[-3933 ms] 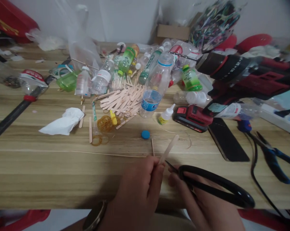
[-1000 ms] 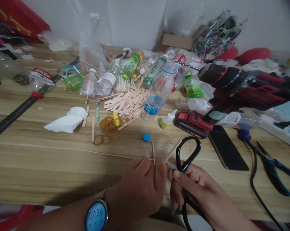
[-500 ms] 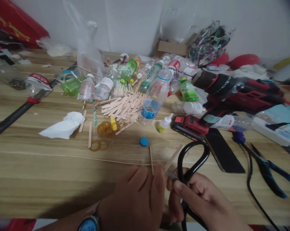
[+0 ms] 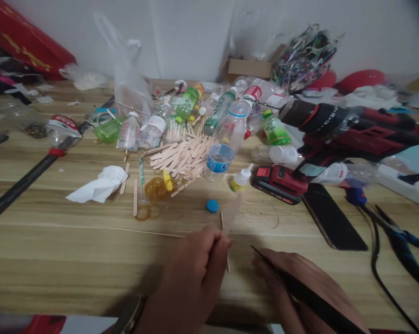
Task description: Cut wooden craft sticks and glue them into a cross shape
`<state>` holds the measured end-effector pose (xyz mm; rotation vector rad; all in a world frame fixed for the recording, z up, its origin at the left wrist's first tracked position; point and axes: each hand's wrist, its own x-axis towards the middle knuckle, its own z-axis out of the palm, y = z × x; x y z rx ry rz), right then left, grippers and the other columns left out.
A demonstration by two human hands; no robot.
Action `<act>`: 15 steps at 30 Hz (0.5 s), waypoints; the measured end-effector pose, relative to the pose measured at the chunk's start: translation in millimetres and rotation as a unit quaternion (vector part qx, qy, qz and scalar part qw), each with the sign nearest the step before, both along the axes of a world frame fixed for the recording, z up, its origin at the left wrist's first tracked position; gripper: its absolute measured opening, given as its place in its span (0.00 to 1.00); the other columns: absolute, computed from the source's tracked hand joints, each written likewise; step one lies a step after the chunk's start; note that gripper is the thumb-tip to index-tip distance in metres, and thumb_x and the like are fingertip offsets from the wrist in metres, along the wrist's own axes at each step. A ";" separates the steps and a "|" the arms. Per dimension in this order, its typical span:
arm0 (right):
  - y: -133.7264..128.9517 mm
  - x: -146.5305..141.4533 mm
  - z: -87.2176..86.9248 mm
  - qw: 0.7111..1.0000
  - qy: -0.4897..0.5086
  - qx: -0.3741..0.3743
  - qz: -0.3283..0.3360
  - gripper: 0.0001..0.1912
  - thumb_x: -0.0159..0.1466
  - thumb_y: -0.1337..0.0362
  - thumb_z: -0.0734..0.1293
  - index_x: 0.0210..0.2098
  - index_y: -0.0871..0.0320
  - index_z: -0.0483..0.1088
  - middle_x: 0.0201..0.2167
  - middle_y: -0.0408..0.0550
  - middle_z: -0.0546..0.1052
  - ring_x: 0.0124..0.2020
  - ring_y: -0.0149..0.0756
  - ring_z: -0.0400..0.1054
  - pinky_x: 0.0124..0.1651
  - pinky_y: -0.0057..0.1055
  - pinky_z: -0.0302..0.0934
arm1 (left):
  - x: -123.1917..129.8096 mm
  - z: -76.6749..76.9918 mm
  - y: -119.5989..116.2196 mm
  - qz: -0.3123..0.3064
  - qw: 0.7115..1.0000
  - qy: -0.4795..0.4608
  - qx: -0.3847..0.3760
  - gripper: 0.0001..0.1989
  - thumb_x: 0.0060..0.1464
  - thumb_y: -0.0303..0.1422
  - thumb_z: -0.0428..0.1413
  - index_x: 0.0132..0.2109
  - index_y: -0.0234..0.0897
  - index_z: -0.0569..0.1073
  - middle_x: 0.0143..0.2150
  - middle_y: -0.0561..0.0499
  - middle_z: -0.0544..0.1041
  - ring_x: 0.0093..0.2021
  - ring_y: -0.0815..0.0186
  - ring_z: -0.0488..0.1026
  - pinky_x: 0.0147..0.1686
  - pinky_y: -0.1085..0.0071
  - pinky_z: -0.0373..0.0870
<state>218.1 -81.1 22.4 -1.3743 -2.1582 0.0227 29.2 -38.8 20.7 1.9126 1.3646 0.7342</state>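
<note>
My left hand point(image 4: 191, 273) is closed, its thumb and fingers pinching a flat wooden craft stick point(image 4: 235, 211) that points away from me and is blurred by motion. A narrow wooden strip point(image 4: 222, 220) runs beside these fingers, partly hidden behind them; it appears to lie on the table. My right hand point(image 4: 313, 266) is wrapped round black-handled scissors point(image 4: 306, 288), seen edge-on, with the dark tip pointing toward the left hand. A small gap separates the scissors from the stick. Just beyond the left hand lies a blue bottle cap point(image 4: 212, 205).
Craft sticks point(image 4: 181, 157) are piled mid-table, near rubber bands point(image 4: 156, 187) and a cut bottle point(image 4: 219, 157). A glue bottle point(image 4: 241, 178), cordless drill point(image 4: 338, 125), phone point(image 4: 334, 218) and pliers point(image 4: 400, 241) stand or lie rightward. A crumpled tissue point(image 4: 99, 184) lies left.
The scissors have turned from showing their handle loops to edge-on and moved right, away from the left hand. The left hand has rotated, still gripping the craft stick. The view has shifted slightly.
</note>
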 end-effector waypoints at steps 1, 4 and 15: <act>0.5 -2.7 1.2 1.000 0.006 -0.001 -0.006 0.12 0.69 0.68 0.58 0.47 0.54 0.70 0.33 0.46 0.82 0.30 0.39 0.78 0.34 0.30 0.70 | 0.7 0.2 -2.5 -0.002 1.000 0.004 -0.002 0.18 0.68 0.36 0.44 0.30 0.40 0.69 0.21 0.57 0.71 0.22 0.68 0.70 0.22 0.75 0.61; 3.4 -5.1 1.7 1.000 -0.001 0.000 0.004 0.12 0.69 0.70 0.57 0.49 0.55 0.67 0.32 0.45 0.81 0.29 0.37 0.77 0.34 0.30 0.70 | 3.1 -3.9 -7.8 -0.003 0.999 0.000 0.051 0.18 0.68 0.36 0.43 0.30 0.40 0.68 0.23 0.55 0.72 0.24 0.67 0.70 0.23 0.74 0.62; 3.5 -0.6 -12.8 0.997 -0.074 0.016 0.018 0.16 0.68 0.71 0.51 0.51 0.58 0.62 0.33 0.49 0.81 0.33 0.38 0.76 0.37 0.31 0.67 | 6.0 -9.9 -6.9 -0.005 0.981 0.004 0.193 0.16 0.68 0.31 0.43 0.33 0.39 0.70 0.25 0.54 0.76 0.24 0.66 0.73 0.22 0.71 0.67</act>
